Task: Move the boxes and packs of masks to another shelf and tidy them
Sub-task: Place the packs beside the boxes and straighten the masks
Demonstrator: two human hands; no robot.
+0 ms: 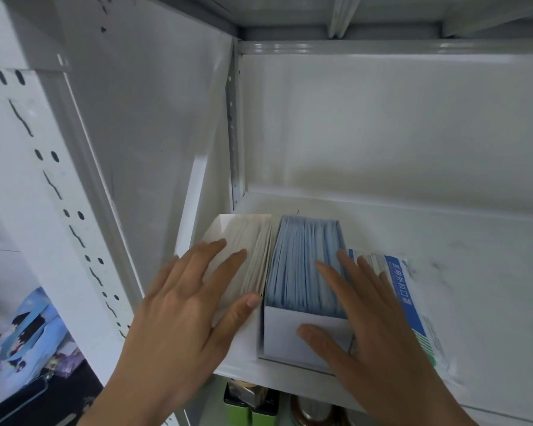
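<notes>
While two hands (179, 305) press, two boxes (302, 272) stand.

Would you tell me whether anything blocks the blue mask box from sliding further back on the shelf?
Nothing visible does: the shelf behind the blue mask box lies bare to the back wall.

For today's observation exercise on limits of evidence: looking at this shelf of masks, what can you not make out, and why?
- Head view: near end of the white masks box, covered by the left hand.
- Head view: printed mask pack, partly under the right hand; small print too blurred to read.
- Head view: items below the shelf, hidden by its front edge.
</notes>
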